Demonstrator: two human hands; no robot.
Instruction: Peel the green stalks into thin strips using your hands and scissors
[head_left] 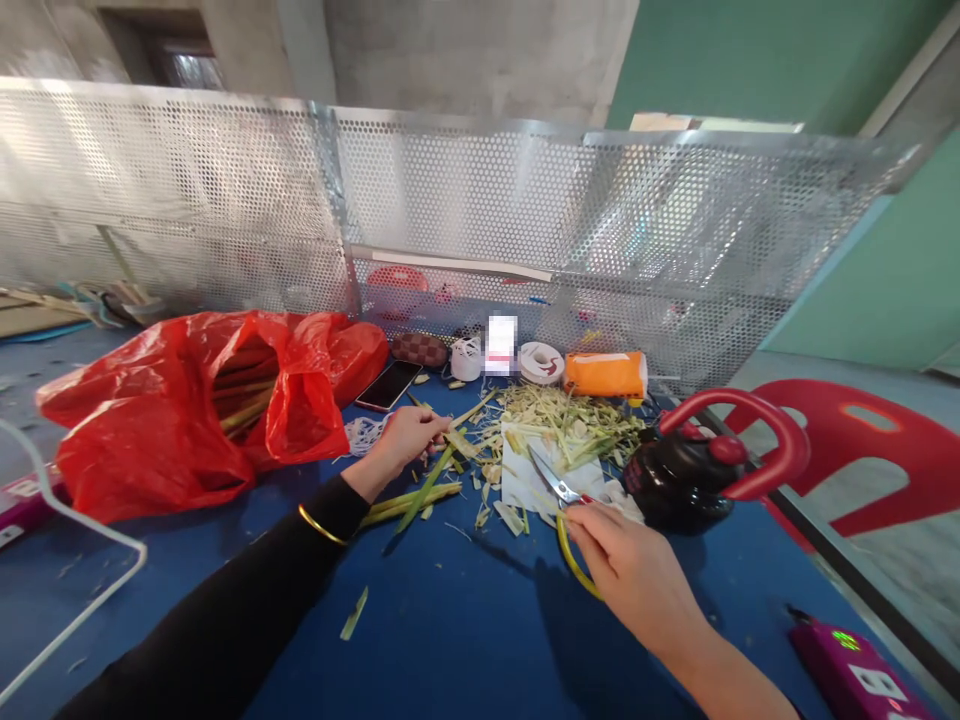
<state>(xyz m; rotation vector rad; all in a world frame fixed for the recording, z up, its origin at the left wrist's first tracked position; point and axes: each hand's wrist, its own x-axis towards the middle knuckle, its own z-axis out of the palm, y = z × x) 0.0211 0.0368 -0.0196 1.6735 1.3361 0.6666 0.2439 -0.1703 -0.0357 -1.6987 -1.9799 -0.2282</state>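
My left hand (409, 437) is closed in a pinch on a long green stalk (427, 487), which slants down toward me over the blue table (450, 630). A few more green stalks (409, 502) lie under it. My right hand (626, 565) grips scissors (555, 482) with yellow handles; the blades are slightly apart and point up-left over a white sheet (517, 480). Beyond the sheet lies a pile of pale green trimmings (570, 415).
A red plastic bag (195, 410) holding more stalks lies at the left. A black pot with a red handle (697, 470) stands right of the scissors. A phone (388, 385), tape rolls (541, 362) and an orange pack (606, 374) line the perforated metal screen (480, 200). A red chair (862, 450) is beyond the table's right edge.
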